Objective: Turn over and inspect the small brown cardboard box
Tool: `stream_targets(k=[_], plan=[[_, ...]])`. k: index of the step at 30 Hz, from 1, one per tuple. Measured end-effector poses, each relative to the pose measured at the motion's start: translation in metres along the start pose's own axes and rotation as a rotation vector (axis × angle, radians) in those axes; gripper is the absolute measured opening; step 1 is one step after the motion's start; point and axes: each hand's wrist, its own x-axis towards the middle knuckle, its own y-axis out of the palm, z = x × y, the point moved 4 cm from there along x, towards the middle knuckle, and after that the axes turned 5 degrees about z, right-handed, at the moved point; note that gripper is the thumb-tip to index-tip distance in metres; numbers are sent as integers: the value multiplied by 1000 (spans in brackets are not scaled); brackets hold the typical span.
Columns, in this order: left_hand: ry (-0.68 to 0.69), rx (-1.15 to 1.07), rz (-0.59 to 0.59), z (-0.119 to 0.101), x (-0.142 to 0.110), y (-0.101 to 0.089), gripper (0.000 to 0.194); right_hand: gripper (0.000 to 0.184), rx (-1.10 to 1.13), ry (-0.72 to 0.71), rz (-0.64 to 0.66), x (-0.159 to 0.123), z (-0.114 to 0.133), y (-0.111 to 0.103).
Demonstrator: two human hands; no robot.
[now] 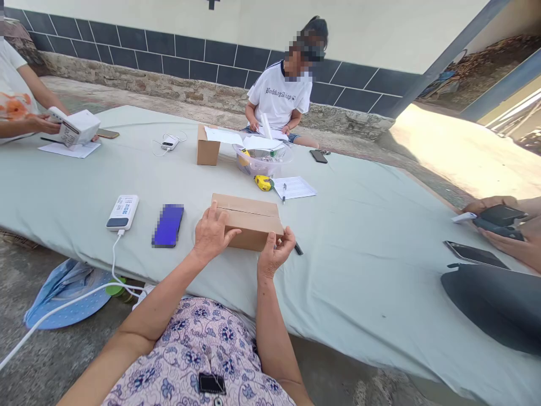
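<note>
One cardboard box [247,221] sat at the near edge of the bench [359,242]. Two hands on it: left hand [211,232], grip part-open, fingers over its left end; right hand [274,252], grip closed on its right front corner.

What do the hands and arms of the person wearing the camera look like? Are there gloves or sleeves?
No gloves! The left hand and right hand are bare, with no watch or bracelet. No sleeves show on the forearms. The pale pink clothing has dark blue flowers.
</note>
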Motion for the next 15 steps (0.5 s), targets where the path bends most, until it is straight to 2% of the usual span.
stream_targets(k=[4, 9, 15], plan=[[-14, -14, 20, 5, -1, 0, 52, 55, 64, 101, 51, 2, -4, 0], [-48, -37, 15, 15, 0, -1, 54, 51, 83, 141, 98, 1, -9, 1], [-117, -185, -118, 37, 1, -8, 61, 58, 106, 189, 114, 0, -15, 3]])
